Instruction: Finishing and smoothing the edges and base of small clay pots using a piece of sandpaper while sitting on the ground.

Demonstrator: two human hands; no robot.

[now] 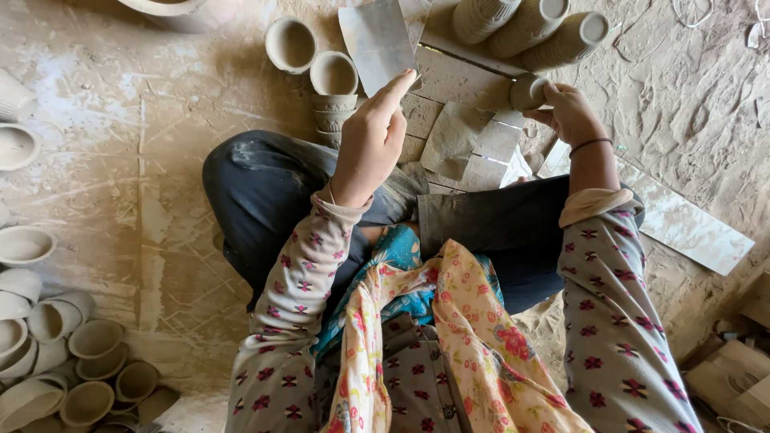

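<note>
I sit cross-legged on a dusty clay floor. My right hand (568, 111) grips a small unfired clay cup (528, 91) close to a lying stack of similar cups (529, 28). My left hand (371, 140) is raised above my knee with fingers held together and extended, holding nothing; its fingertips point toward a shiny sheet (375, 36) on the floor. Just left of that hand stands an upright stack of clay cups (334, 88), with a single cup (290, 44) beside it.
Flat tiles (469, 140) lie in front of my knees, and a long pale tile (682, 224) runs to the right. Several clay cups and bowls (64, 361) are heaped at lower left. A large clay vessel (180, 10) stands at the top. Cardboard pieces (738, 369) lie at lower right.
</note>
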